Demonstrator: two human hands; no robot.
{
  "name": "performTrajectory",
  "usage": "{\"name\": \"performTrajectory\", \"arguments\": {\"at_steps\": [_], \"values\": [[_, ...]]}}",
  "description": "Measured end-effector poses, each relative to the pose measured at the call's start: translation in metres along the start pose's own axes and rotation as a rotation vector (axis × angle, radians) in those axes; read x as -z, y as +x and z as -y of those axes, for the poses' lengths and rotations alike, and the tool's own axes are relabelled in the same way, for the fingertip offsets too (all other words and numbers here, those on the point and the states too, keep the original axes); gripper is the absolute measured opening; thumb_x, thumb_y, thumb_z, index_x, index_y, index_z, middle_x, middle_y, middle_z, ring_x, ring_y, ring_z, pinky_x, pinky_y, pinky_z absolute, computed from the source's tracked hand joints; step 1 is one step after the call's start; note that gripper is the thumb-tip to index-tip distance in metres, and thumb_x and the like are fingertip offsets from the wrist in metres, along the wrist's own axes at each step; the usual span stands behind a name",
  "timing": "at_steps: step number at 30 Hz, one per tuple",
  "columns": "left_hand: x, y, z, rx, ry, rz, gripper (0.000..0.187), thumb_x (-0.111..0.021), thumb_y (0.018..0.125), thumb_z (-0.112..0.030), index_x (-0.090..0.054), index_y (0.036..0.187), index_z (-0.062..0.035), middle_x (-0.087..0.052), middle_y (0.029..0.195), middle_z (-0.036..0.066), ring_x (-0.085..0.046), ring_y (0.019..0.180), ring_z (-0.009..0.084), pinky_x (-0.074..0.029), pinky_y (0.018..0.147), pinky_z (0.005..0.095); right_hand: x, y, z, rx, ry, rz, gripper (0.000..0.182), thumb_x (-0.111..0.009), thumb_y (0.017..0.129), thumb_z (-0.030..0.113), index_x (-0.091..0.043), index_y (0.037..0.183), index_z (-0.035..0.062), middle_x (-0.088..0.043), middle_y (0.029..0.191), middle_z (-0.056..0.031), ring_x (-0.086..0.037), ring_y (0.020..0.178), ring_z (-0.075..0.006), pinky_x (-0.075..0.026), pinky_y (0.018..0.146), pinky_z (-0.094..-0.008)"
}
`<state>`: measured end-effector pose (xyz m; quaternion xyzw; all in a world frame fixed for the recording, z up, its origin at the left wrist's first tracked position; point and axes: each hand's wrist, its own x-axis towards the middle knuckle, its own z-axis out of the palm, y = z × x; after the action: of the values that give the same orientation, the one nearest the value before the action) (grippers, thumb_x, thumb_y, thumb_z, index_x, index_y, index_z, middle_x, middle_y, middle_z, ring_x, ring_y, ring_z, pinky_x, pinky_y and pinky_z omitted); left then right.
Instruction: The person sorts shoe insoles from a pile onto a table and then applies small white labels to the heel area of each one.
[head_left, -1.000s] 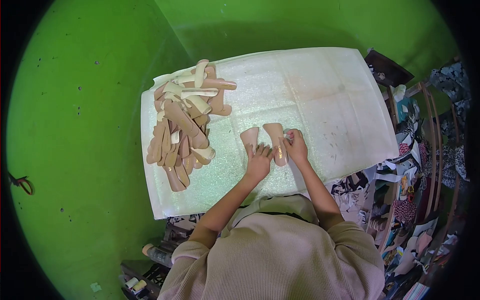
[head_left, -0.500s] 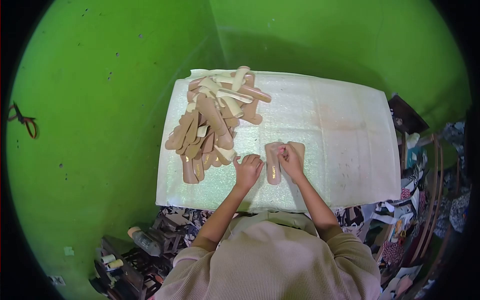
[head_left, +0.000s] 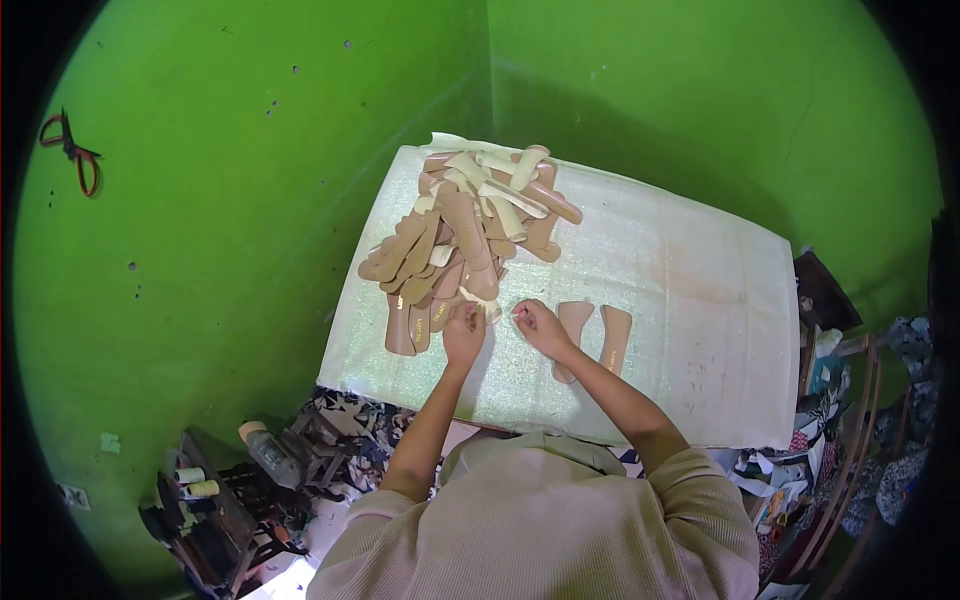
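Observation:
My left hand (head_left: 463, 335) is at the front edge of a heap of tan shoe insoles (head_left: 468, 235), its fingers bent against a pale curled insole (head_left: 491, 309). Just to the right, my right hand (head_left: 540, 328) is over the table with fingertips pinched together; whatever they may hold is too small to make out. Beside my right wrist lies a tan insole (head_left: 573, 325), partly covered by the forearm. Farther right, another insole (head_left: 616, 335) with gold lettering lies flat, separated from it by a gap.
A white sheet covers the table (head_left: 700, 300), which stands near green walls. Scissors (head_left: 70, 150) hang on the left wall. On the left below are a plastic bottle (head_left: 271, 455) and thread spools (head_left: 200, 489). Fabric scraps (head_left: 775, 490) and wooden rails are at the right.
The view has turned. Both hands have moved to the heap's front edge, my right hand leaving the two insoles on the right. Those insoles now lie farther apart.

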<state>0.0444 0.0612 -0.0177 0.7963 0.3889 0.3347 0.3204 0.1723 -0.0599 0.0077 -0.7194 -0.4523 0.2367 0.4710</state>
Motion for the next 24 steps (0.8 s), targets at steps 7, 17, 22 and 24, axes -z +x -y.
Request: {"name": "performTrajectory", "arguments": {"at_steps": [7, 17, 22, 24], "values": [[-0.004, 0.029, 0.006, 0.24, 0.088, -0.032, 0.027, -0.067, 0.073, -0.029, -0.065, 0.079, -0.0022, -0.062, 0.067, 0.008, -0.058, 0.057, 0.0167, -0.046, 0.056, 0.0295, -0.012, -0.011, 0.008, 0.009, -0.017, 0.1, 0.014, -0.056, 0.081, 0.007, -0.052, 0.093, 0.0011, -0.05, 0.085, -0.0094, -0.051, 0.07, -0.0164, -0.043, 0.065, -0.027], [-0.001, 0.037, -0.004, 0.292, -0.018, -0.085, 0.018, -0.061, 0.076, -0.02, -0.063, 0.075, -0.0021, -0.061, 0.066, 0.011, -0.06, 0.058, 0.0219, -0.045, 0.053, 0.032, -0.014, -0.035, 0.012, 0.001, 0.033, 0.149, 0.015, -0.056, 0.081, 0.009, -0.053, 0.095, 0.0023, -0.051, 0.088, -0.0085, -0.051, 0.075, -0.0163, -0.044, 0.066, -0.0271], [0.018, 0.031, -0.008, 0.085, -0.017, -0.196, 0.015, -0.058, 0.08, -0.016, -0.06, 0.081, -0.0007, -0.061, 0.072, 0.014, -0.06, 0.061, 0.0257, -0.046, 0.054, 0.0336, -0.008, -0.033, 0.009, 0.029, 0.006, 0.107, 0.015, -0.055, 0.082, 0.009, -0.053, 0.095, 0.0027, -0.051, 0.089, -0.0081, -0.051, 0.076, -0.0155, -0.043, 0.065, -0.0259], [0.034, 0.025, -0.02, 0.154, -0.001, -0.181, 0.015, -0.057, 0.081, -0.015, -0.059, 0.084, -0.001, -0.061, 0.074, 0.014, -0.06, 0.063, 0.0282, -0.045, 0.055, 0.0354, -0.006, -0.031, 0.014, 0.05, -0.006, 0.069, 0.015, -0.056, 0.081, 0.008, -0.053, 0.094, 0.0023, -0.051, 0.087, -0.0087, -0.052, 0.075, -0.0163, -0.043, 0.066, -0.0265]]}}
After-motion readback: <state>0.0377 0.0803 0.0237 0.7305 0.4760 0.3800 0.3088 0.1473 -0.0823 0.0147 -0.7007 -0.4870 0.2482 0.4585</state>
